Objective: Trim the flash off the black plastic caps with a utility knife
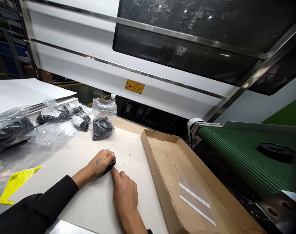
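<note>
My left hand (102, 162) is closed around a small black part (109, 166), which is held just above the pale board (89, 198). The thumb rests on top of the part, and the part's rim shows between my hands. My right hand (125, 191) is close beside it, fingers curled in, with the index fingertip at the part's near edge. Whatever those curled fingers may hold is hidden. Beyond my hands, an open clear bag (102, 128) of small black pieces stands upright on the board.
A shallow cardboard tray (157, 175) with scattered black specks lies to the right. Past it runs a green conveyor belt (235, 152) carrying a black disc (276, 152). More bags of black parts (11, 128) sit at left. A white machine (89, 70) spans the back.
</note>
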Demonstrator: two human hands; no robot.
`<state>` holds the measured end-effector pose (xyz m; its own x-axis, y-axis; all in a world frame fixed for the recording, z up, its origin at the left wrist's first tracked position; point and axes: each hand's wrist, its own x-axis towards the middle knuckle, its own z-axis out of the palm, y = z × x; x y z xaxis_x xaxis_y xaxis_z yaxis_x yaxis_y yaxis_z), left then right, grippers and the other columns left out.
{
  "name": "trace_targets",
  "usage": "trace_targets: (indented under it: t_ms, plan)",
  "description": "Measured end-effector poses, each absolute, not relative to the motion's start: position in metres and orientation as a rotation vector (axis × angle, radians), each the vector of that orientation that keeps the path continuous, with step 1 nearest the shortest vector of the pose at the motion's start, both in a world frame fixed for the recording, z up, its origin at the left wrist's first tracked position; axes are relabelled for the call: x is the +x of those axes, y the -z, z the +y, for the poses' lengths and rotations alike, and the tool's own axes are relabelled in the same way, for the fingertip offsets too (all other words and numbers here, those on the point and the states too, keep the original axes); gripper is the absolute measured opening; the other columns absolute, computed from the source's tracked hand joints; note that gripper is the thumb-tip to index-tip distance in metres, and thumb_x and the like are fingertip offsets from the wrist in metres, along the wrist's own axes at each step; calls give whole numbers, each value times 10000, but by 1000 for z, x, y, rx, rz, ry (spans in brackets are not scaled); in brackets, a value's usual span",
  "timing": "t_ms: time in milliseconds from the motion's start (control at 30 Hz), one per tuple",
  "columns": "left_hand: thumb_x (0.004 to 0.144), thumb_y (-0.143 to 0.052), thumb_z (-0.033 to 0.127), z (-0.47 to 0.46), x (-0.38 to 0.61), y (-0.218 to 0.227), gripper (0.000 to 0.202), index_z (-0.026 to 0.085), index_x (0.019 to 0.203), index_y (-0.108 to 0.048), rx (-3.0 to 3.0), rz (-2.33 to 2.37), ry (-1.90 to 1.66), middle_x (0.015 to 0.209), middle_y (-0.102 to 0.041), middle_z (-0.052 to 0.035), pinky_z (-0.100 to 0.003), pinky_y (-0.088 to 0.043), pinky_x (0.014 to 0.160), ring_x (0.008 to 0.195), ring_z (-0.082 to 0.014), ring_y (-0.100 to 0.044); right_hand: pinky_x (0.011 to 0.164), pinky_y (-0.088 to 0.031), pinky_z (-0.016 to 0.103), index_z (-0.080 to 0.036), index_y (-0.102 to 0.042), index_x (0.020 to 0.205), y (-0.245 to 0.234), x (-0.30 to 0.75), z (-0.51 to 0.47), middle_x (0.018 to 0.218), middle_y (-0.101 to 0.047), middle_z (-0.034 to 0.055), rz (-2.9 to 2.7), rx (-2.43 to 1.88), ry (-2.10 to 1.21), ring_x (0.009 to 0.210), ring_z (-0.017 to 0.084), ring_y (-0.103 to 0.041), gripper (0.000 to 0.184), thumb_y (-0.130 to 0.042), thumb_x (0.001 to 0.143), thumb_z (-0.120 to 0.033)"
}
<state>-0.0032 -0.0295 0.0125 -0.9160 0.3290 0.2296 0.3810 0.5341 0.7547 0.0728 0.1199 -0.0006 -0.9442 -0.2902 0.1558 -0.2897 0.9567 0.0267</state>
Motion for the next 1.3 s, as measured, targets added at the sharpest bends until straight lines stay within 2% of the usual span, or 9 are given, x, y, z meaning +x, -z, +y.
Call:
trace_targets:
  t_ms: [267,400,567,667,800,900,1033,1167,1300]
  plan:
    - [929,-266,287,-30,1,-13,442,195,726,-648,-604,-2681,1395,749,-674,-43,-326,-383,807,791,-216,-567,509,-211,304,-275,-600,1203,1,69,124,769,-629,3,-2961,527,-175,618,179,-583,450,-481,860,-10]
    - [932,-265,298,-32,2,-10,445,193,745,-654,-596,-2662,1415,763,-664,-42,-326,-382,822,800,-213,-557,544,-276,276,-295,-599,1171,2,72,127,815,-641,-14,-2956,555,-253,684,180,-599,417,-463,888,-21]
    - [935,-271,318,-32,2,-8,443,193,754,-655,-590,-2638,1467,781,-649,-50,-338,-362,837,818,-216,-531,598,-342,231,-276,-595,1091,4,70,130,840,-651,-20,-2893,495,-764,730,171,-597,312,-393,954,-82]
    - [936,-301,347,-32,1,-8,435,197,741,-659,-579,-2608,1549,771,-653,-41,-337,-354,847,822,-218,-531,612,-347,241,-260,-591,1105,3,65,136,841,-645,-5,-2849,475,-853,741,184,-588,300,-367,968,-114]
    - [941,-299,413,-39,-2,-10,459,177,765,-651,-487,-2532,1745,744,-634,-37,-310,-396,738,747,-205,-536,718,-375,242,-278,-554,1228,-8,60,157,942,-634,-9,-2759,660,-1090,815,169,-570,312,-414,973,-166]
    - [949,-241,429,-47,-4,-13,500,154,799,-631,-428,-2466,1937,722,-622,-43,-288,-420,653,690,-193,-542,662,-365,215,-346,-407,1394,-18,59,169,822,-561,-57,-2791,750,-1221,702,141,-511,519,-590,923,-228]
    - [934,-285,423,-51,-5,-18,490,130,765,-640,-489,-2454,2123,687,-618,-43,-266,-426,625,642,-172,-533,545,-280,219,-371,-282,1459,-20,60,161,660,-491,-96,-2937,973,-966,573,145,-444,854,-788,779,-270]
    - [919,-346,416,-47,-1,-21,469,124,739,-666,-598,-2492,2188,676,-624,-37,-247,-412,617,640,-160,-524,531,-226,266,-326,-308,1458,-17,62,143,711,-636,-39,-2963,1004,-507,586,198,-537,733,-672,835,-198]
    - [914,-355,393,-43,3,-22,452,129,741,-678,-632,-2531,2162,661,-628,-32,-239,-400,587,617,-154,-514,571,-303,248,-362,-490,1334,-15,64,147,803,-691,-27,-2950,1039,-670,649,193,-599,590,-607,810,-117]
